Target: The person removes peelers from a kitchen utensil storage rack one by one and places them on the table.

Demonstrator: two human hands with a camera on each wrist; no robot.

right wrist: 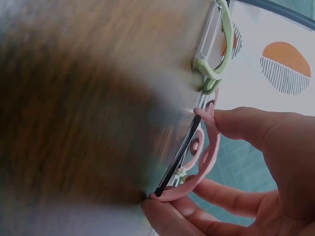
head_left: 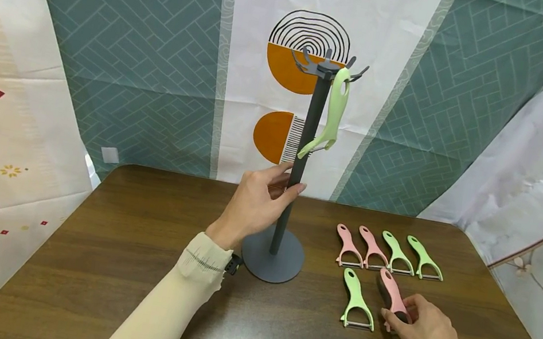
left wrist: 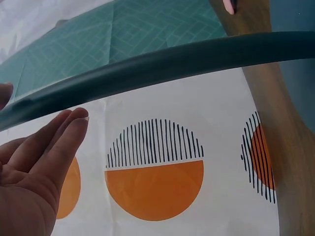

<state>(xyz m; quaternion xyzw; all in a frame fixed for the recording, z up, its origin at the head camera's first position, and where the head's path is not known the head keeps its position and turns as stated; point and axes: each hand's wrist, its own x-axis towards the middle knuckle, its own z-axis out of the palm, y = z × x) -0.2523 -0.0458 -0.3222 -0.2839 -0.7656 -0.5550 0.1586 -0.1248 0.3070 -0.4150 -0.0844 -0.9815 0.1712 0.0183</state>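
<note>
In the head view my left hand [head_left: 252,206] holds the dark pole [head_left: 318,103] of an upright stand midway up, thumb on one side and fingers on the other. A light green peeler [head_left: 335,108] hangs from one of the hooks at the stand's top. At the right, my right hand [head_left: 436,334] pinches a pink peeler [head_left: 392,291] by its blade end. The right wrist view shows thumb and fingers on either side of the peeler's pink frame [right wrist: 211,155]. Just left of it lies a green peeler [head_left: 353,290], blade toward me.
Behind the pinched peeler, a row holds two pink peelers [head_left: 346,238] and two green peelers [head_left: 419,248] on the brown wooden table [head_left: 97,261]. The stand's round base [head_left: 270,268] sits mid-table. Patterned cloth [head_left: 151,60] hangs behind the table and at both sides.
</note>
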